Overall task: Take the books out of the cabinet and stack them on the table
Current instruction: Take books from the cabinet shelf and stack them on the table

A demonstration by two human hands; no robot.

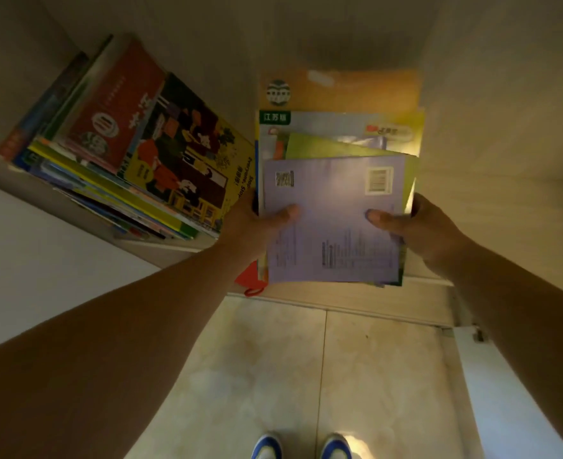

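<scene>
A pile of several thin books [334, 200] lies at the front of the cabinet shelf, a lilac back cover with barcodes on top, green, blue and orange covers fanned out behind it. My left hand [257, 223] grips the pile's left edge, thumb on the lilac cover. My right hand [416, 226] grips its right edge the same way. The pile's near end sticks out past the shelf edge. A second stack of books [131, 150] lies on the shelf to the left, a red cover and a yellow picture book on top.
The cabinet's shelf edge [339, 296] runs across below the held pile. A white cabinet door [505, 385] stands open at the right, a white panel [41, 260] at the left. Tiled floor [273, 376] and my blue-and-white shoes [301, 447] are below.
</scene>
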